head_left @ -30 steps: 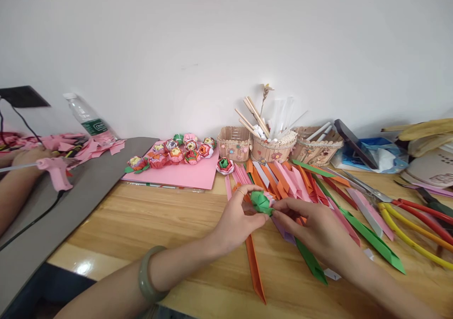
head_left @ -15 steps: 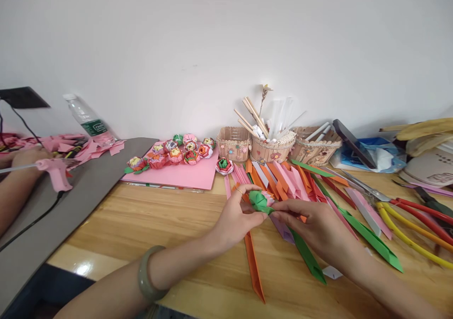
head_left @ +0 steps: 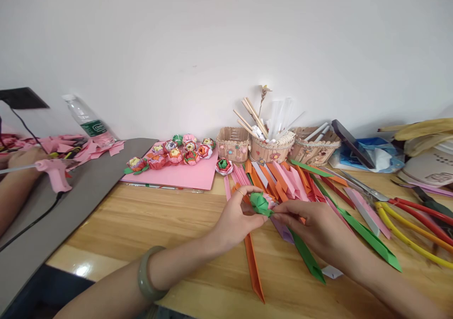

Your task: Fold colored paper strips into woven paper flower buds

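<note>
Holding a green flower [head_left: 259, 203] between both hands.
Steadying its left side in the curl of the left hand [head_left: 228, 220]; pinching its lower right tip in the right hand [head_left: 314, 222], with thumb and fingertips drawn narrow. Could crush the folds if squeezed too hard, or tear the tip if tugged sideways. Lies between the two sets of fingertips, touching both, over folded strips [head_left: 279, 177], with baskets [head_left: 272, 154] beyond and flowers [head_left: 176, 156] on a pink sheet [head_left: 198, 182] leftward.

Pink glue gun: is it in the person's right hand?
No: the right hand pinches the green paper piece, and the glue gun is far left.
</note>
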`<act>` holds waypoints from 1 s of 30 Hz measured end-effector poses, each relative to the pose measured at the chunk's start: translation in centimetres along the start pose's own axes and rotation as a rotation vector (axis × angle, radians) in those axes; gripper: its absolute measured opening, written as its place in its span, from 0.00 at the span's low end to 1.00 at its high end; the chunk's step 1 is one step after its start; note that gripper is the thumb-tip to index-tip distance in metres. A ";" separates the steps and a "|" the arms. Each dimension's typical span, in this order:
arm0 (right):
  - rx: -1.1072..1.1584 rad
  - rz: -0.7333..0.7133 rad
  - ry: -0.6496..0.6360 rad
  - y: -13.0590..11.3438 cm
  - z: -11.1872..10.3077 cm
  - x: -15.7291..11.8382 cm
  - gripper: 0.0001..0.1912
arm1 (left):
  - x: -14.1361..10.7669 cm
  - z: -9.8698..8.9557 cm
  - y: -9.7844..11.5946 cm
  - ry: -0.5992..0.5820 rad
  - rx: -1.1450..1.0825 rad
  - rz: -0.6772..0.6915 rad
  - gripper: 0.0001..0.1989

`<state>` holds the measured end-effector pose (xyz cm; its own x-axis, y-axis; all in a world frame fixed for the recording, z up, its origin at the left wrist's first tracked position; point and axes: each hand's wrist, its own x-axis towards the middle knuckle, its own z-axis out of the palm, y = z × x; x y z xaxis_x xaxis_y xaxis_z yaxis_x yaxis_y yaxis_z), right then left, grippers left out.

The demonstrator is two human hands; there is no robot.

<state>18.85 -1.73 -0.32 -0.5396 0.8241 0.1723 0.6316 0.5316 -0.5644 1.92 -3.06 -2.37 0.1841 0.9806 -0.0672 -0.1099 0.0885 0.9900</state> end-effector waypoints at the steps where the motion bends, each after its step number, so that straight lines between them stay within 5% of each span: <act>1: 0.015 0.013 -0.007 0.0 -0.1 0.0 0.10 | 0.0 0.0 0.0 -0.004 0.003 0.000 0.20; 30: 0.215 0.180 -0.077 0.0 -0.5 0.7 0.11 | 0.0 -0.2 -0.3 -0.085 -0.091 -0.038 0.22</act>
<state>18.75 -1.06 0.19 -0.4755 0.8797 -0.0033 0.5928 0.3176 -0.7401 1.76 -3.02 -2.65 0.2718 0.9582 -0.0896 -0.1890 0.1444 0.9713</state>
